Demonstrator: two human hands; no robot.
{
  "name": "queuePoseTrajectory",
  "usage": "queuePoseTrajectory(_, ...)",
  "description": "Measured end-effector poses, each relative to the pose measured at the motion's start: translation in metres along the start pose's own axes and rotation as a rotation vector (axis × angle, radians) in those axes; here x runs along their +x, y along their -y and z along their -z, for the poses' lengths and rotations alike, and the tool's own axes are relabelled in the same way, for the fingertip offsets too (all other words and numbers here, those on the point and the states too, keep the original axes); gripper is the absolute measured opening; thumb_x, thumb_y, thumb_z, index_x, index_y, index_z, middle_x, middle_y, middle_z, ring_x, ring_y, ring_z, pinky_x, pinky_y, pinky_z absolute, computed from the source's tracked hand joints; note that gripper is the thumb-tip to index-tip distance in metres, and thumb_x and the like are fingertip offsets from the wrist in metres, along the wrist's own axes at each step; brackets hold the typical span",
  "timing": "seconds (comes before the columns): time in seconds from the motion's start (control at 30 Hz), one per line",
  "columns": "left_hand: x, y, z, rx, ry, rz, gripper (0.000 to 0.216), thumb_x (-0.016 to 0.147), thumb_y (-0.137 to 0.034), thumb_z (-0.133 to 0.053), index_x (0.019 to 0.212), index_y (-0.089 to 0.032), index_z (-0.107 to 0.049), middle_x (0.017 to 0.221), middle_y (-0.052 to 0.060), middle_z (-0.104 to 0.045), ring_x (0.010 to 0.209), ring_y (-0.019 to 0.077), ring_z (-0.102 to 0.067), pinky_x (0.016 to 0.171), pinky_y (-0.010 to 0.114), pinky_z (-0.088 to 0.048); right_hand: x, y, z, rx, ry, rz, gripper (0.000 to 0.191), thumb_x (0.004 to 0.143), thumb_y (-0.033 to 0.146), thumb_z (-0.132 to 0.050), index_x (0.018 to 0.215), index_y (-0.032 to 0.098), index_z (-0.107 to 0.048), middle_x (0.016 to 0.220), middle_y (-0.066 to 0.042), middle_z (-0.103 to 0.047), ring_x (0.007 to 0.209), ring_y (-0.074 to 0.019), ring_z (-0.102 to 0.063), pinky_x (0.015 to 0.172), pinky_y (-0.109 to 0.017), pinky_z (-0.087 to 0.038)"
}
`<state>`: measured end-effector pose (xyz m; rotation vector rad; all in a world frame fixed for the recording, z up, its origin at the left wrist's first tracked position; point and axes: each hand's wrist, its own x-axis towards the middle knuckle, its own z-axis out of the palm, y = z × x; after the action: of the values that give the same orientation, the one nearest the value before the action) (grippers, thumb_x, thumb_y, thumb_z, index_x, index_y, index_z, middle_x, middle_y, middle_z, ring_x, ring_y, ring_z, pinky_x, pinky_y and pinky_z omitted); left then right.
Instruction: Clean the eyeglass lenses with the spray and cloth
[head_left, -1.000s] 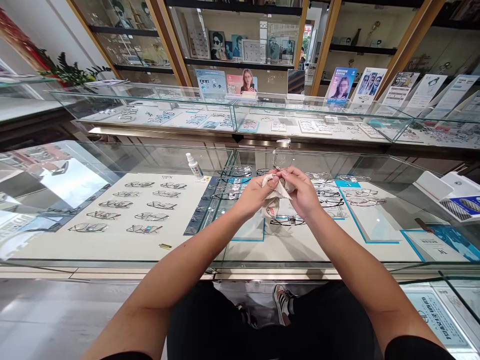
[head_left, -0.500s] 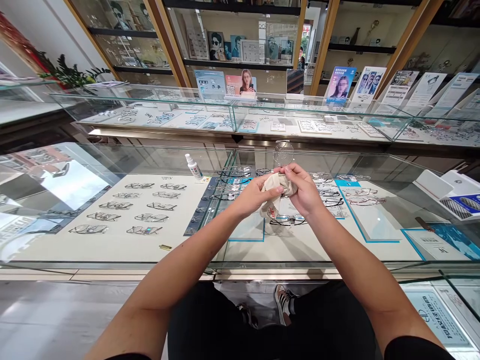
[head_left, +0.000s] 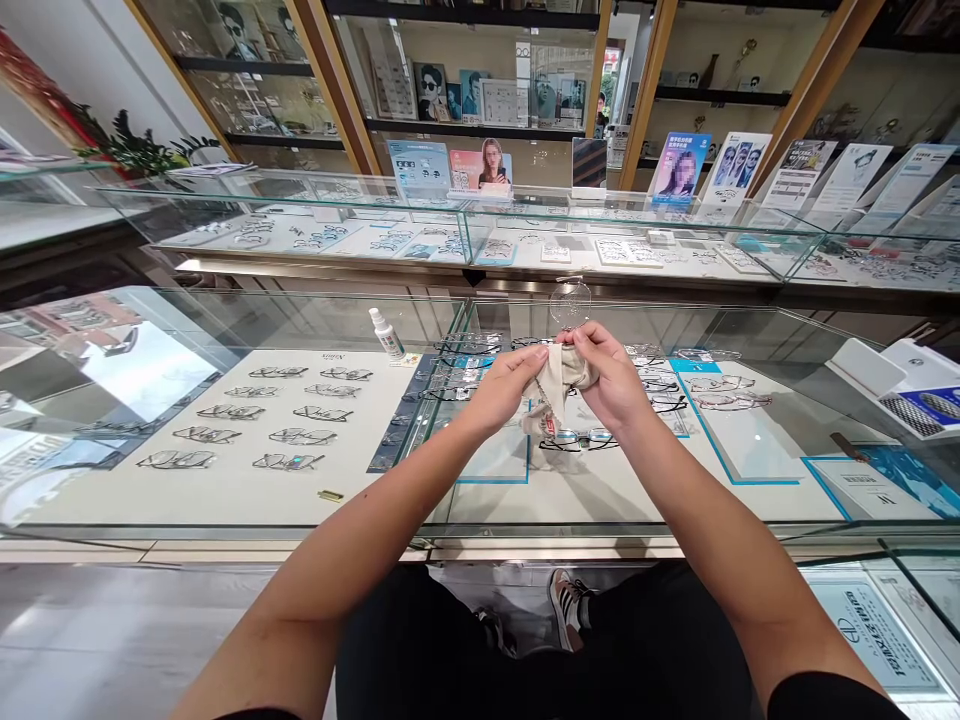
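Above a glass display counter [head_left: 300,530], the left hand [head_left: 504,392] and right hand [head_left: 611,380] meet, both pinching a beige cloth [head_left: 555,385] wrapped round a pair of glasses [head_left: 568,303], whose clear lens rises above the fingers. Farther left stands a small spray bottle [head_left: 385,334].

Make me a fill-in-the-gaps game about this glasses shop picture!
1. The left hand and right hand hold a beige ___ against the thin-rimmed clear-lens glasses.
2. The small white spray bottle stands to the ___ of both hands.
3. The display counter under the hands has a top of clear ___.
Missing words: cloth, left, glass.
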<state>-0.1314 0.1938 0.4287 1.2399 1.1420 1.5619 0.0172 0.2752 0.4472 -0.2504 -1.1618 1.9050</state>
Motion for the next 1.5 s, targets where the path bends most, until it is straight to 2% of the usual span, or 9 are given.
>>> queuePoseTrajectory(0.27,0.000,-0.005,0.000,0.147,-0.041,-0.048,0.048,0.091,-0.058,-0.072,0.069,-0.018,-0.059,0.070,-0.001,-0.049,0.070,0.0139,-0.039,0.067,0.028,-0.032,0.001,0.003,0.002,-0.023,-0.017,0.012,0.035,0.072,0.045,-0.099,0.080,0.027,-0.070,0.096,0.000,-0.076,0.083,-0.0156,-0.064,0.076,-0.028,-0.055)
queuePoseTrajectory(0.37,0.000,-0.009,0.001,0.204,-0.085,-0.105,0.036,0.090,-0.050,-0.072,0.077,-0.017,-0.067,0.076,0.000,-0.057,0.075,0.0150,-0.047,0.071,0.028,-0.036,0.000,0.003,0.002,-0.011,-0.007,0.005,0.036,0.071,0.046,-0.100,0.079,0.026,-0.072,0.095,0.001,-0.075,0.081,-0.0142,-0.063,0.073,-0.026,-0.054)
queuePoseTrajectory(0.43,0.001,-0.010,0.001,0.194,-0.097,-0.128,0.037,0.090,-0.054,-0.074,0.089,-0.017,-0.073,0.084,0.002,-0.065,0.079,0.0157,-0.052,0.074,0.028,-0.040,0.000,0.003,0.001,-0.009,0.010,-0.002,0.037,0.070,0.047,-0.101,0.079,0.025,-0.073,0.094,0.001,-0.074,0.082,-0.0139,-0.063,0.074,-0.026,-0.054)
queuePoseTrajectory(0.57,0.000,-0.011,0.000,0.150,0.023,-0.078,0.057,0.085,-0.073,-0.079,0.094,-0.017,-0.070,0.074,-0.002,-0.057,0.063,0.0111,-0.044,0.060,0.026,-0.035,-0.002,0.002,-0.001,-0.045,0.049,-0.028,0.037,0.071,0.049,-0.100,0.079,0.025,-0.073,0.094,0.000,-0.074,0.083,-0.0153,-0.063,0.076,-0.028,-0.055)
queuePoseTrajectory(0.73,0.000,-0.009,-0.002,0.055,0.114,-0.037,0.062,0.080,-0.073,-0.087,0.088,-0.018,-0.060,0.067,-0.007,-0.047,0.057,0.0067,-0.036,0.055,0.023,-0.028,-0.001,0.000,0.000,-0.059,0.054,-0.032,0.040,0.070,0.051,-0.101,0.080,0.026,-0.072,0.095,0.000,-0.074,0.082,-0.0160,-0.063,0.073,-0.028,-0.054)
queuePoseTrajectory(0.9,-0.001,-0.007,-0.003,0.018,0.130,0.019,0.062,0.075,-0.065,-0.095,0.086,-0.020,-0.052,0.067,-0.008,-0.051,0.055,0.0061,-0.041,0.054,0.022,-0.030,-0.001,-0.003,0.000,-0.045,0.038,-0.025,0.038,0.070,0.050,-0.100,0.079,0.026,-0.072,0.096,0.000,-0.074,0.085,-0.0162,-0.064,0.075,-0.027,-0.055)
queuePoseTrajectory(1.1,-0.004,-0.007,-0.005,0.056,0.162,0.030,0.062,0.076,-0.061,-0.094,0.109,-0.016,-0.067,0.083,0.000,-0.066,0.069,0.0128,-0.058,0.064,0.025,-0.042,-0.001,-0.005,0.000,0.012,0.036,-0.045,0.039,0.068,0.048,-0.103,0.078,0.026,-0.072,0.097,0.000,-0.076,0.091,-0.0165,-0.066,0.083,-0.027,-0.057)
queuePoseTrajectory(1.27,-0.004,-0.003,-0.005,0.171,0.101,-0.068,0.060,0.079,-0.067,-0.090,0.102,-0.015,-0.071,0.083,0.001,-0.065,0.073,0.0137,-0.055,0.069,0.025,-0.045,-0.001,-0.006,0.000,0.001,0.041,-0.057,0.039,0.070,0.050,-0.101,0.081,0.026,-0.072,0.099,-0.001,-0.076,0.090,-0.0173,-0.066,0.085,-0.030,-0.057)
queuePoseTrajectory(1.5,-0.007,0.001,-0.008,0.196,0.050,-0.172,0.067,0.085,-0.066,-0.086,0.125,-0.015,-0.072,0.099,0.005,-0.074,0.086,0.0174,-0.062,0.081,0.027,-0.051,-0.002,-0.005,-0.004,0.038,0.030,-0.093,0.043,0.062,0.050,-0.106,0.076,0.025,-0.075,0.097,0.000,-0.076,0.085,-0.0153,-0.064,0.077,-0.027,-0.056)
